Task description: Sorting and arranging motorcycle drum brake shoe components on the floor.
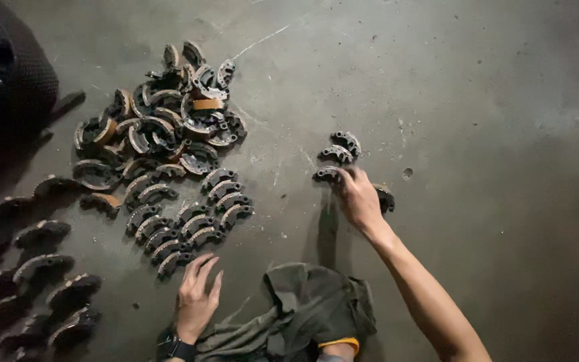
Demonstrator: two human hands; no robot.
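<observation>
Your olive cloth (316,308) lies bunched nearest you at 6 o'clock. Left hand (196,298) rests flat and spread on the floor (490,134), its grip empty, fingertips touching the nearest curved shoe of the neat rows (189,221). Right hand (358,198) reaches to 12 o'clock, fingers curled onto a dark shoe (328,174); whether the grip has closed on it, you cannot tell. Two more shoes (342,147) lie just beyond. Sorting looks partly done: the jumbled heap (162,114) at 11 o'clock remains, and larger shoes (35,268) line up at 9 o'clock.
</observation>
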